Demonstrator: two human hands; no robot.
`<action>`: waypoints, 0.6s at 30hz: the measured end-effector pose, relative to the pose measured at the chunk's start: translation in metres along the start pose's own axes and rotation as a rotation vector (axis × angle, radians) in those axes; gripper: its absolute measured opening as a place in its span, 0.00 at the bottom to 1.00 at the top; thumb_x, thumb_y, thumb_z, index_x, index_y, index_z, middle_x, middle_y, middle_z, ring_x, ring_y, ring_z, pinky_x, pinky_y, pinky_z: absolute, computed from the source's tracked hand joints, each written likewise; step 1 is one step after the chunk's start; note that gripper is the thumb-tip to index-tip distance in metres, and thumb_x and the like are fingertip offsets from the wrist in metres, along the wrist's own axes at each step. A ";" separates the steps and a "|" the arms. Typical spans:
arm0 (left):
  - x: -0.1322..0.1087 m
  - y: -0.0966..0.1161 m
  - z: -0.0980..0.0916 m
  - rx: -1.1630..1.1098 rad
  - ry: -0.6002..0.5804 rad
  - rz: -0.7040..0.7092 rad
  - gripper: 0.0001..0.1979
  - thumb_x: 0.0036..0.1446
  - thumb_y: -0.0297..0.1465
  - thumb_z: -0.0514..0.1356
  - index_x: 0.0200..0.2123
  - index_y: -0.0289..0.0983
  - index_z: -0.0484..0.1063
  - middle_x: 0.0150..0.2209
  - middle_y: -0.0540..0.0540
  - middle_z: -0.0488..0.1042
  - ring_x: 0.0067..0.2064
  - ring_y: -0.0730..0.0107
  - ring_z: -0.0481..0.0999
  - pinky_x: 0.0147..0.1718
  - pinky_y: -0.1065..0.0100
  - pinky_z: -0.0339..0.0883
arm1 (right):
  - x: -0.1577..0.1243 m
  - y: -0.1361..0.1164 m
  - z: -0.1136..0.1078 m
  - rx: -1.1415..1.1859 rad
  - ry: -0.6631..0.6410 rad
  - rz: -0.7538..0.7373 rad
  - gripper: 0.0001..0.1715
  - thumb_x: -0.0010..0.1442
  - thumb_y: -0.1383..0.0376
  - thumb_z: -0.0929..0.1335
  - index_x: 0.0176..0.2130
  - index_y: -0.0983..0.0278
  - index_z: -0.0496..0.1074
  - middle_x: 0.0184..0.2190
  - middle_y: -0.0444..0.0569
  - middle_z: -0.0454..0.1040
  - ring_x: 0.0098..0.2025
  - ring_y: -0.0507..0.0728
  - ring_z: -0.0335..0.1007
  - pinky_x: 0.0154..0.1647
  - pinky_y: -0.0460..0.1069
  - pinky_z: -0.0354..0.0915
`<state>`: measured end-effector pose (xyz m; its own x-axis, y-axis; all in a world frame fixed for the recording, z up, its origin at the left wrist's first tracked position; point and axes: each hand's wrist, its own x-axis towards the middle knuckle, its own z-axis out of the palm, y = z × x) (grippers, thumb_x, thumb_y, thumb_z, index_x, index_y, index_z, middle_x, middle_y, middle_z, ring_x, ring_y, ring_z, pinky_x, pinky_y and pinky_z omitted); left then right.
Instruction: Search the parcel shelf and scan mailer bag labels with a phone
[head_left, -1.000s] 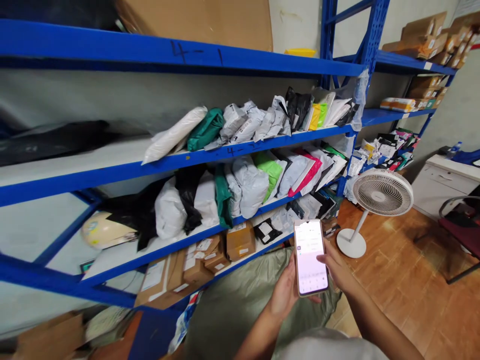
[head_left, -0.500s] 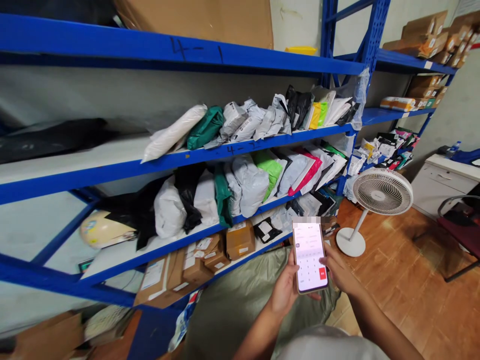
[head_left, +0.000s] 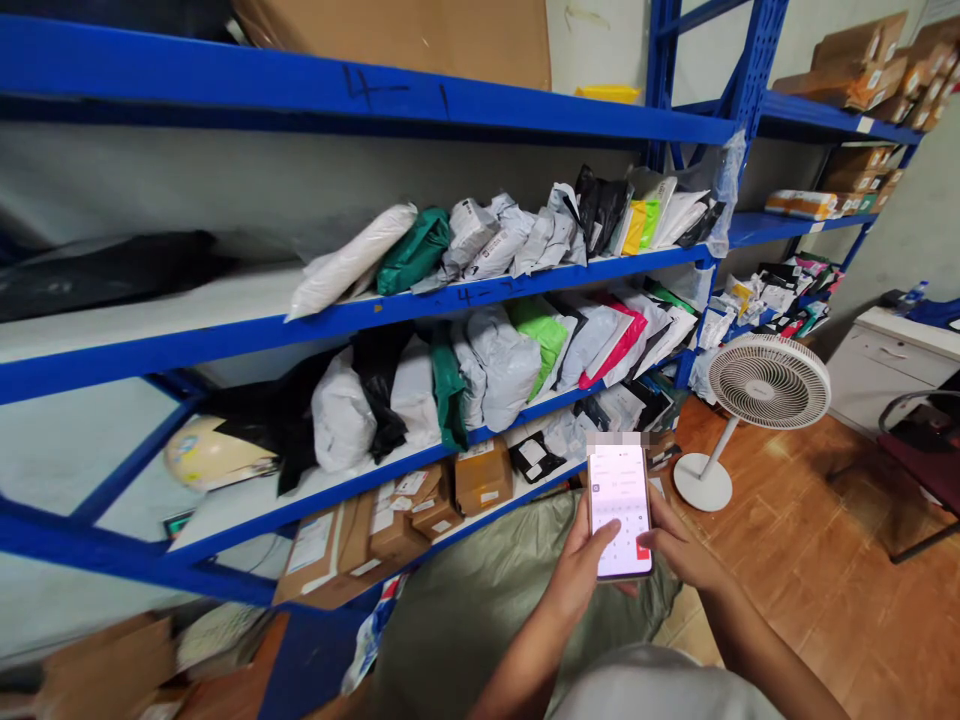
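A smartphone [head_left: 619, 485] with a lit number keypad is held upright between my two hands, low in the head view. My left hand [head_left: 581, 555] grips its left side, its thumb lying across the keypad. On the right edge, my right hand [head_left: 675, 535] holds the phone with its thumb over the red key. The fingers behind the phone are mostly hidden. Beyond the phone, blue shelves [head_left: 420, 300] carry rows of parcel bags, among them a light green bag [head_left: 541, 335] and a bulky grey-white bag [head_left: 502, 370].
A large olive-green sack [head_left: 472, 610] lies on the floor below the shelves. Cardboard boxes [head_left: 484, 478] line the bottom shelf. To the right stand a white fan [head_left: 769, 380], a white cabinet [head_left: 885, 365] and a dark red chair [head_left: 919, 460]. A cream helmet [head_left: 217, 455] sits at left.
My left thumb has moved from the phone's left edge inward over the keypad. My right thumb has shifted down to the red key. The phone stays in both hands.
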<state>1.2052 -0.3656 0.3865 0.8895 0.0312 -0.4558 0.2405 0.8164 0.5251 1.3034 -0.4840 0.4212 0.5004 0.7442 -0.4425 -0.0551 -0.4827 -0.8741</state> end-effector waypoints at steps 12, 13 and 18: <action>0.002 0.003 -0.020 -0.161 -0.318 -0.021 0.56 0.30 0.27 0.54 0.64 0.47 0.30 0.63 0.40 0.50 0.50 0.53 0.70 0.35 0.58 0.73 | 0.011 -0.002 0.006 0.125 0.116 0.066 0.51 0.46 0.52 0.63 0.64 0.66 0.45 0.65 0.49 0.46 0.64 0.55 0.50 0.61 0.46 0.55; 0.003 0.002 -0.022 -0.158 -0.325 -0.019 0.56 0.31 0.27 0.54 0.64 0.47 0.29 0.63 0.40 0.50 0.49 0.55 0.70 0.35 0.58 0.73 | 0.012 -0.003 0.007 0.131 0.120 0.080 0.51 0.46 0.52 0.63 0.64 0.66 0.44 0.63 0.50 0.49 0.62 0.55 0.54 0.58 0.47 0.58; 0.006 -0.001 -0.032 -0.262 -0.319 -0.006 0.53 0.35 0.29 0.56 0.65 0.48 0.34 0.64 0.39 0.47 0.43 0.62 0.71 0.33 0.55 0.72 | 0.014 -0.008 0.014 0.094 0.120 0.083 0.52 0.49 0.50 0.67 0.63 0.67 0.43 0.61 0.54 0.52 0.60 0.55 0.55 0.58 0.46 0.58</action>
<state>1.1977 -0.3481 0.3601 0.9740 -0.1209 -0.1916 0.1759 0.9365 0.3035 1.2990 -0.4629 0.4190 0.5901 0.6404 -0.4915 -0.1782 -0.4905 -0.8530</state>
